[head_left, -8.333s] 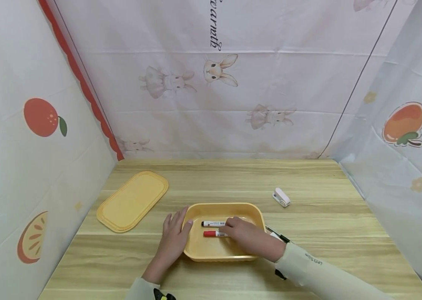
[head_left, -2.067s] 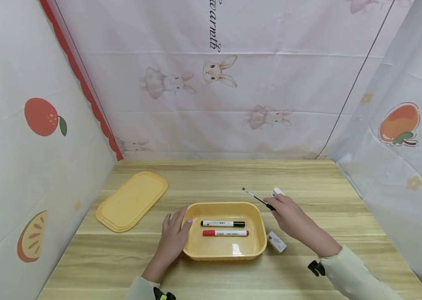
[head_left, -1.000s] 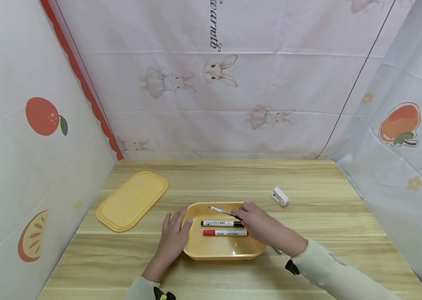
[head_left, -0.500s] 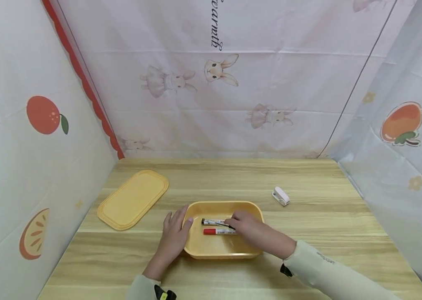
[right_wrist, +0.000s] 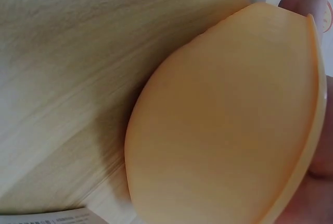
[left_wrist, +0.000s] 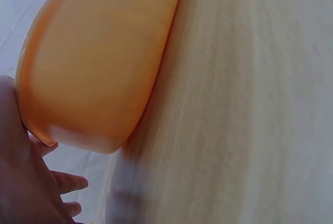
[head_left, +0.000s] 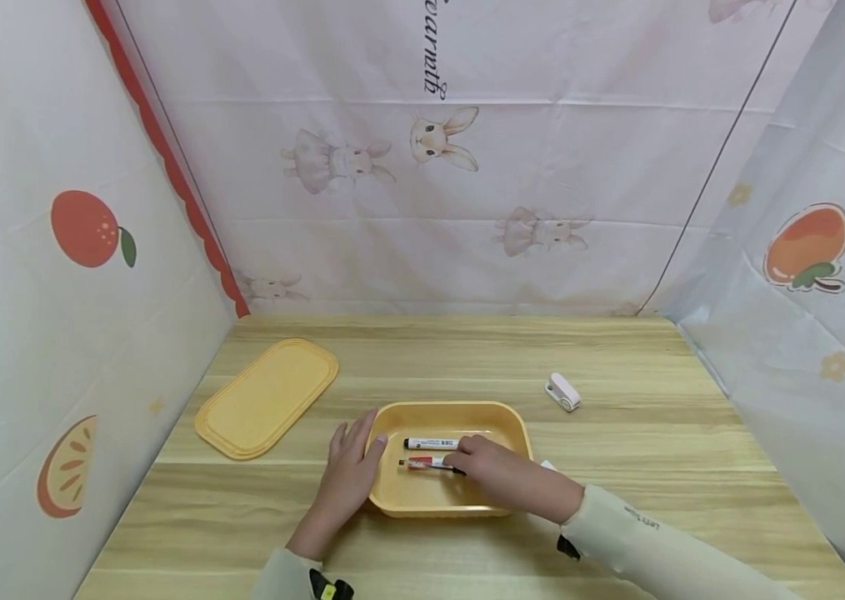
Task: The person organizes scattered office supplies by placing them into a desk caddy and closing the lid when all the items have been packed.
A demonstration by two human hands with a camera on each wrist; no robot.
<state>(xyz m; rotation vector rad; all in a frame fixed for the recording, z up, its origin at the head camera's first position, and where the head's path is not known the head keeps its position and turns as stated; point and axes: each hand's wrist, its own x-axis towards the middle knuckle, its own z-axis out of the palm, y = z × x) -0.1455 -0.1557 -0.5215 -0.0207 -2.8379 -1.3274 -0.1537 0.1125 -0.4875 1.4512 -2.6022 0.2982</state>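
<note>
A yellow plastic box (head_left: 392,500) stands on the table with its top uncovered. My left hand (head_left: 351,471) holds its left end, thumb over the rim and the other fingers outside; the left wrist view shows these fingers spread beside the box wall (left_wrist: 99,67). My right hand (head_left: 493,471) reaches inside and pinches a slim pen (head_left: 422,465) with a dark end. The pen lies over a red-capped marker (head_left: 437,460). Behind it is a black-capped white marker (head_left: 430,443), its right end covered by my right hand. In the right wrist view the box wall (right_wrist: 218,125) hides most of the fingers.
A yellow lid (head_left: 267,398) lies flat at the left of the table. Back right sits a small white stapler-like object (head_left: 562,392). One corner of a small white carton (head_left: 547,465) shows behind my right wrist. Printed cloth walls (head_left: 422,267) enclose the table's back and sides.
My right hand has carried the pen from right of the box into it, then lowered it and moved it from the black-capped marker towards the red one. My left hand stays put.
</note>
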